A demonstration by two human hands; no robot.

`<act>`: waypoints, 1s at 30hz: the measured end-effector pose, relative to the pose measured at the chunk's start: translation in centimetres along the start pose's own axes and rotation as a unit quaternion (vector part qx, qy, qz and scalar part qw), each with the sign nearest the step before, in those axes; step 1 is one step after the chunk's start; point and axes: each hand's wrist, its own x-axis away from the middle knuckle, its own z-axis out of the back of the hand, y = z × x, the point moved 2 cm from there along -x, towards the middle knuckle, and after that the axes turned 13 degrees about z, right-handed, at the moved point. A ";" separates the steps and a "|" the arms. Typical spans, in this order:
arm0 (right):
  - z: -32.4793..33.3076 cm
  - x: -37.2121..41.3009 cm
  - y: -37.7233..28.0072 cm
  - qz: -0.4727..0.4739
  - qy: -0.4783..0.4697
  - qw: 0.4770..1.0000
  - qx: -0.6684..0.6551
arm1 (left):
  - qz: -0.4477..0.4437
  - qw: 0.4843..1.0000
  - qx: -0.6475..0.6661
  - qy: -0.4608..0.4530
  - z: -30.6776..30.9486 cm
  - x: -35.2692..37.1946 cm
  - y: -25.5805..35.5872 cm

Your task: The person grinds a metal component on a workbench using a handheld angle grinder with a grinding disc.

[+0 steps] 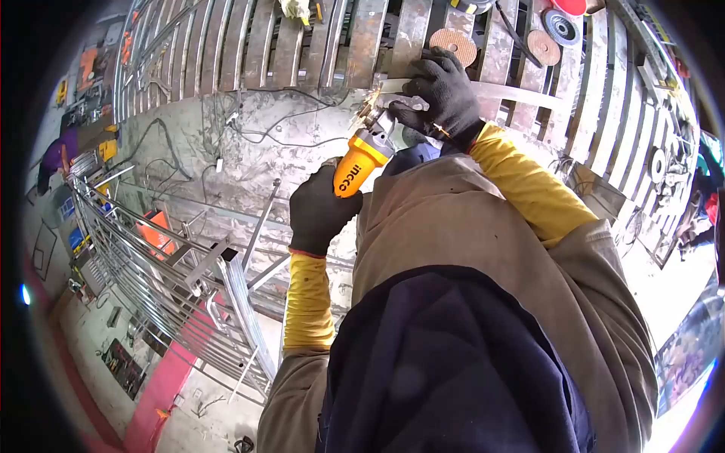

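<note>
My left hand [323,211], in a dark glove, is wrapped round the rear of an orange angle grinder [358,166]. The grinder's head points up towards the slatted metal table, and orange sparks show at its disc. My right hand [444,97], also gloved, is closed on a flat pale metal strip [513,93] at the table's near edge. The strip reaches out on both sides of that hand, its left end beside the grinder's disc. Just above my right hand a round brown disc [453,45] lies on the slats.
More discs lie at the upper right, one brown [544,48] and one blue-grey [561,27]. Cables [264,134] run over the floor. A curved metal railing frame [174,294] stands at the left. A person in purple [57,155] is at the far left.
</note>
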 end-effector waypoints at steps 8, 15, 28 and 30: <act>0.1 0.0 -0.1 -0.007 0.009 1.000 -0.006 | -0.024 1.000 -0.003 0.014 0.4 -0.1 0.0; -0.5 0.3 0.6 0.012 0.012 1.000 -0.004 | 0.013 0.999 -0.031 -0.023 0.5 -0.4 -0.2; 0.1 -0.3 -0.3 -0.012 -0.006 1.000 -0.006 | 0.015 1.000 -0.003 -0.016 0.0 0.2 0.3; 0.3 -0.5 -0.6 -0.015 0.003 1.000 -0.005 | 0.025 1.000 -0.002 -0.017 -0.1 0.3 0.5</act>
